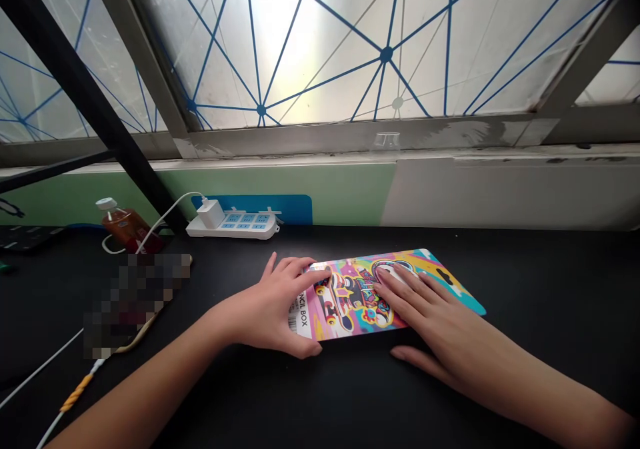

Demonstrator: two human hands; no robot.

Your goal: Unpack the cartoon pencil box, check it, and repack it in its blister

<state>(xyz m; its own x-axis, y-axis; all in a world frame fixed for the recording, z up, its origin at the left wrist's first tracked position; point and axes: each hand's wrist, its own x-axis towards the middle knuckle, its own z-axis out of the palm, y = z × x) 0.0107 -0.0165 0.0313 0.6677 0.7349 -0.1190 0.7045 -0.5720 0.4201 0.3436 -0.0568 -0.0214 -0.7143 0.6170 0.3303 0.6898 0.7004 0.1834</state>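
Note:
A flat, brightly printed pencil box pack (pixel 350 299) lies on the black table, tilted slightly. Its left end reads "PENCIL BOX" above a barcode, and a dark hang-hole shows at the teal right end. Around the left end spreads my left hand (pixel 275 309), index finger resting on the print and thumb by the near edge. My right hand (pixel 430 309) lies flat across the middle and right of the pack, fingers stretched out, thumb on the table side. Part of the cartoon print is hidden under those fingers.
Behind stands a white power strip (pixel 235 226) with a plugged charger (pixel 211 214). To the left are a bottle (pixel 127 226) with a white cap, a blurred-out phone-like object (pixel 140 302) on a cable, and a black post (pixel 100 89). A window (pixel 325 49) backs the table.

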